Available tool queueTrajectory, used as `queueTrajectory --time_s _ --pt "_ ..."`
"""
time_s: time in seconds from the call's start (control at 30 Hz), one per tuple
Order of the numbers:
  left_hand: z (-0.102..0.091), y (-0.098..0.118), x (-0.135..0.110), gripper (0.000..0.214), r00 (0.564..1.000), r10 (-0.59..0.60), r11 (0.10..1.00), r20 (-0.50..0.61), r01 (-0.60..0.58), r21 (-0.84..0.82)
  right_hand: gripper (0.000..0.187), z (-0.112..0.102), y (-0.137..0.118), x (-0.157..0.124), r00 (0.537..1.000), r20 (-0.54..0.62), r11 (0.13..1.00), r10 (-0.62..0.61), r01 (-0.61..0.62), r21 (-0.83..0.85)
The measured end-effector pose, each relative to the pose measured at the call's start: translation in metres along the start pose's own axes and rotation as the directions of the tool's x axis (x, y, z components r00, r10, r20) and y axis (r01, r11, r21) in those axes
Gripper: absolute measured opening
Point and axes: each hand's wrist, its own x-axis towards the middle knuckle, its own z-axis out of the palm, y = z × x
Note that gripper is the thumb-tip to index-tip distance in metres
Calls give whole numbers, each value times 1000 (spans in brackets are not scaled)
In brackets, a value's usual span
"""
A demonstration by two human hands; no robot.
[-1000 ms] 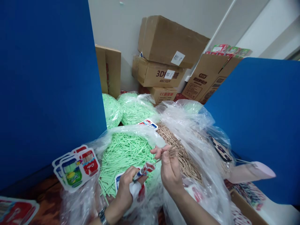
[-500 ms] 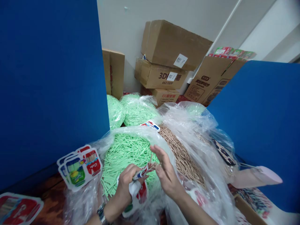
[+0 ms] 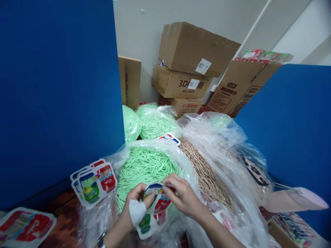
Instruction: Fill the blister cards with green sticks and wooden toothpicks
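A printed candy pouch point(image 3: 160, 204) with a red panel is held up in front of me by both hands. My left hand point(image 3: 134, 201), with a white wrap point(image 3: 137, 212) at the thumb, is closed on its left side. The fingers of my right hand point(image 3: 182, 194) pinch its upper right edge. Below it lies another pouch point(image 3: 145, 230), partly covered. Behind my hands an open plastic bag holds many thin green sticks point(image 3: 148, 163). Thin brown sticks point(image 3: 205, 172) fill the bag to the right.
Fanned pouches point(image 3: 94, 186) lie at left, and more pouches point(image 3: 28, 227) at the lower left. Closed bags of green sticks point(image 3: 155, 122) stand behind, before stacked cartons point(image 3: 191, 51). A pink scoop point(image 3: 294, 199) lies at right. Blue panels point(image 3: 59, 86) flank both sides.
My right hand has gone from spread fingers beside the pouch to pinching its edge. The pouch has turned its printed face towards me. Brown sticks seen at its mouth no longer show.
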Motion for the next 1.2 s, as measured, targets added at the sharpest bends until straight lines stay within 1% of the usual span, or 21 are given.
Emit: queueTrajectory --time_s 0.07,0.1,0.2,0.23,0.3,0.37,0.43,0.5,0.53,0.57,0.6,0.63,0.67,0.73,0.77,0.87,0.9,0.97,1.0,1.07,1.2 --pt "-4 -3 -5 21 1000 15 996 6 -16 86 22 8 1 -3 998 51 999 -22 23 -33" --pt "-6 -3 -8 22 999 37 988 24 -41 149 29 13 2 -5 998 49 996 -50 54 -70" --pt "-9 -1 -15 16 984 106 939 141 -145 311 44 33 3 -13 986 -55 963 -156 140 -229" --pt "-10 0 -16 17 977 124 914 173 -180 363 44 37 2 -16 981 -73 949 -178 152 -275" --pt "-12 2 -17 22 964 147 854 221 -237 463 40 41 -2 -20 981 -40 930 -189 166 -329" --pt "-15 2 -17 25 958 165 805 233 -268 530 32 37 -7 -21 985 38 937 -165 169 -305" --pt "-17 1 -16 23 962 165 797 215 -259 546 23 28 -7 -19 983 124 976 -134 152 -153" --pt "-18 1 -16 21 974 145 824 175 -217 523 23 18 4 -12 988 144 994 -63 49 101" --pt "-17 1 -16 22 978 136 840 160 -199 504 27 14 15 -9 993 119 973 6 -33 228" --pt "-17 0 -16 23 979 132 856 155 -191 481 32 12 28 -6 993 55 937 106 -118 330" --pt "-16 0 -16 24 978 134 869 158 -193 456 34 11 44 -3 974 -29 899 225 -196 391" --pt "-16 -1 -16 23 974 147 878 173 -209 431 35 12 61 -1 942 -74 879 327 -274 390" --pt "-15 -3 -16 23 967 170 882 192 -236 408 33 14 78 0 915 -101 884 391 -342 319" --pt "-16 -9 -17 23 951 221 875 217 -292 386 28 17 104 0 907 -119 914 405 -397 86" --pt "-16 -13 -17 22 946 240 868 219 -310 388 26 19 113 1 910 -118 917 397 -397 18" --pt "-15 -27 -20 20 949 239 846 208 -308 435 36 19 120 9 950 -75 938 303 -311 -156" --pt "-14 -31 -20 19 950 230 840 213 -304 449 42 19 118 15 964 -36 931 264 -264 -252" --pt "-11 -35 -22 17 947 226 829 227 -310 466 55 19 113 30 976 86 876 199 -138 -463" --pt "-10 -36 -22 16 945 228 826 234 -315 468 60 20 110 38 972 157 839 177 -66 -540" --pt "-7 -35 -23 15 944 237 832 230 -320 454 71 21 106 55 952 277 795 131 66 -603" --pt "-3 -32 -25 14 947 263 858 183 -316 404 85 26 104 76 905 425 766 3 271 -582"
